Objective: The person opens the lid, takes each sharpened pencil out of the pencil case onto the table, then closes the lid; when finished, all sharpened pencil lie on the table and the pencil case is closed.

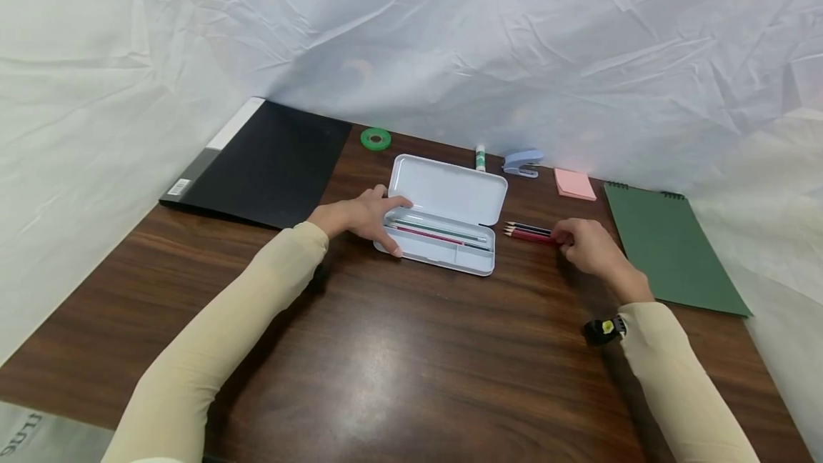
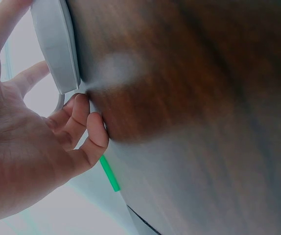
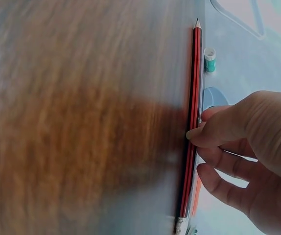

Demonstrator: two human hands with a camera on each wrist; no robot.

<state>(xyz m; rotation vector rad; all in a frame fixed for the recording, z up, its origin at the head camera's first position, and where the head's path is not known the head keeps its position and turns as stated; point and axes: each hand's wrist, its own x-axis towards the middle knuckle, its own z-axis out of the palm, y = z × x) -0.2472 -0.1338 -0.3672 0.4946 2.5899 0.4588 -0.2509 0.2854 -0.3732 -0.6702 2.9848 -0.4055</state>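
A white pencil case (image 1: 450, 190) lies with its lid up; inside its tray are a green pencil (image 1: 421, 226) and a red pencil (image 1: 427, 234). My left hand (image 1: 363, 214) holds the case at its left end, thumb at the front edge and index finger by the lid. In the left wrist view, the other fingers (image 2: 74, 125) curl below the case's end. To the right of the case, several pencils (image 1: 529, 228) lie side by side. My right hand (image 1: 588, 245) pinches a red-and-black striped pencil (image 3: 195, 88) among them between thumb and index finger.
A black folder (image 1: 283, 156) lies at the left, green tape (image 1: 376, 138) beside it. A glue stick (image 1: 480, 158), a blue stapler (image 1: 522, 163) and pink sticky notes (image 1: 574, 183) line the back edge. A green spiral notebook (image 1: 675, 249) lies at the right. White sheeting (image 1: 482, 41) hangs behind.
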